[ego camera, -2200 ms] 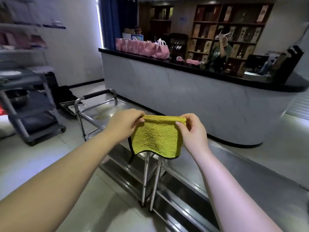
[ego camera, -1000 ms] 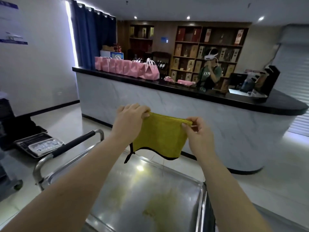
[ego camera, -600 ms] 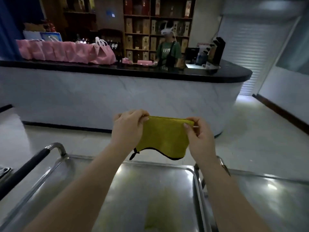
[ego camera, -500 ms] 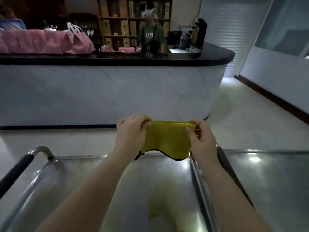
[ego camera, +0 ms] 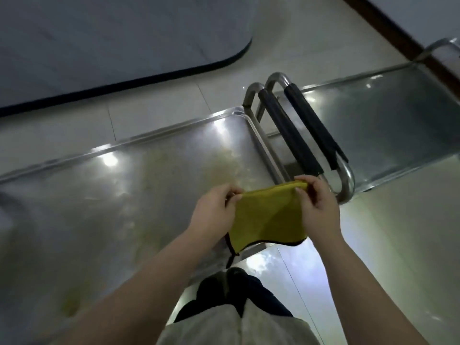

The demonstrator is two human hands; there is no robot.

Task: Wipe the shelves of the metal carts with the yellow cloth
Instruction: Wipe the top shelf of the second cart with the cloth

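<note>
Pinching cloth (ego camera: 268, 217): left grip (ego camera: 214, 212), right grip (ego camera: 318, 210)

Both hands hold yellow cloth (ego camera: 268, 217) taut above cart shelf (ego camera: 129, 185): left hand (ego camera: 214, 210) pinches its left top corner, right hand (ego camera: 317, 207) the right. Cloth hangs below fingertips; two black-padded handles (ego camera: 301, 133) lie just beyond right fingers.

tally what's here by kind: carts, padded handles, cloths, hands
metal carts: 2, left cart and right cart
black padded handles: 2, near handle and far handle
yellow cloth: 1
hands: 2, left hand and right hand, both pinching the cloth
total: 7
</note>
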